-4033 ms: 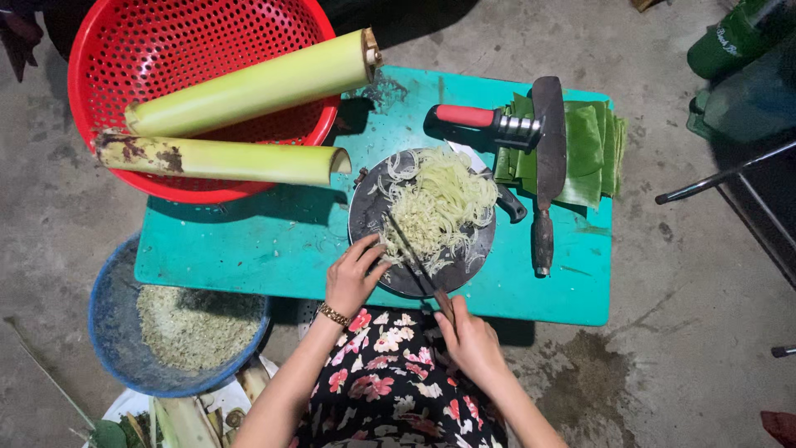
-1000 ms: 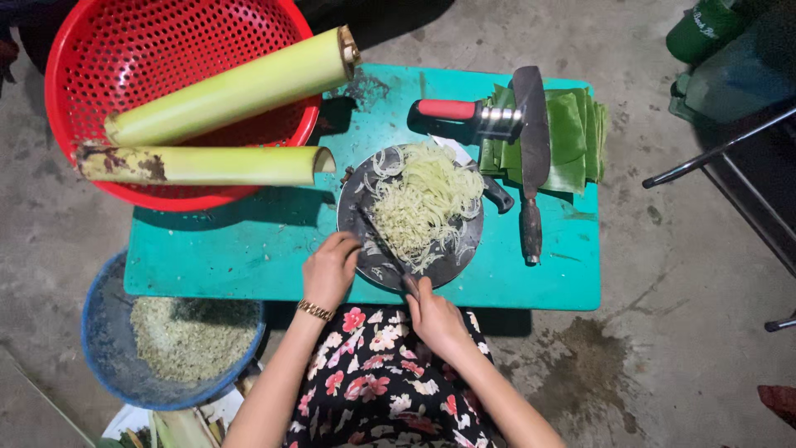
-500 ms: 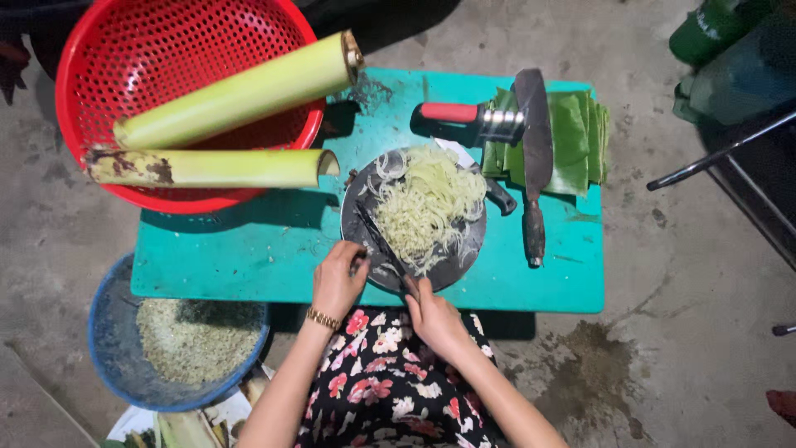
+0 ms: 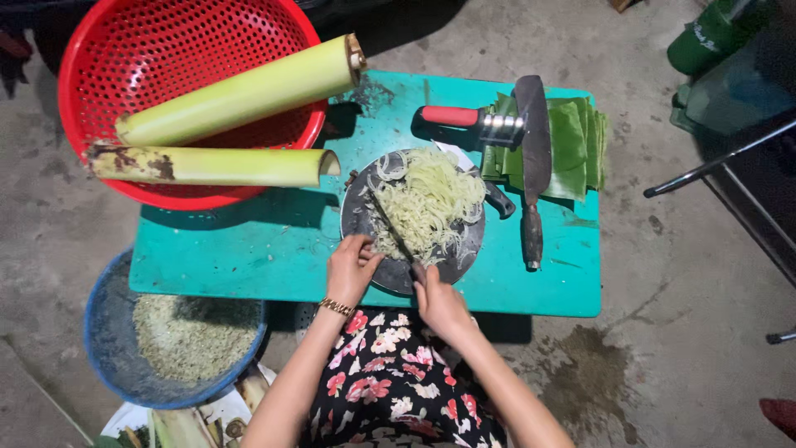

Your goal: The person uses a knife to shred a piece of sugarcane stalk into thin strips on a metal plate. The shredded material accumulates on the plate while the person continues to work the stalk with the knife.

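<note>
Blue plastic forms the basin below the teal table's near-left corner; it holds pale, crumbly chopped matter, and its near rim is cut off by scraps at the frame's bottom edge that are hard to make out. Over the table's far-left corner sits a round, perforated red basket, its far rim partly out of frame. Two long, smooth, pale green stalks lie across it: the upper stalk points toward the table's far edge, the lower stalk, browned at its left end, lies nearly level.

Near the middle of the near edge rests a round, dark chopping board, heaped with thin, curly, pale shreds. The left hand, a gold bracelet at its wrist, presses curled fingers onto the board's near-left rim, touching the shreds. The right hand is closed around the handle of a slim knife; the handle is hidden inside the fist, and the blade runs diagonally across the shreds. A flowered dress fills the bottom centre.

Toward the far-right corner lies a red-handled tool with a metal collar, its head hidden beneath a long dark cleaver. The cleaver lies along the right side over a stack of folded green leaves.

Rough, stained concrete floor surrounds the table; dim metal legs and green objects at the right edge cannot be identified.
</note>
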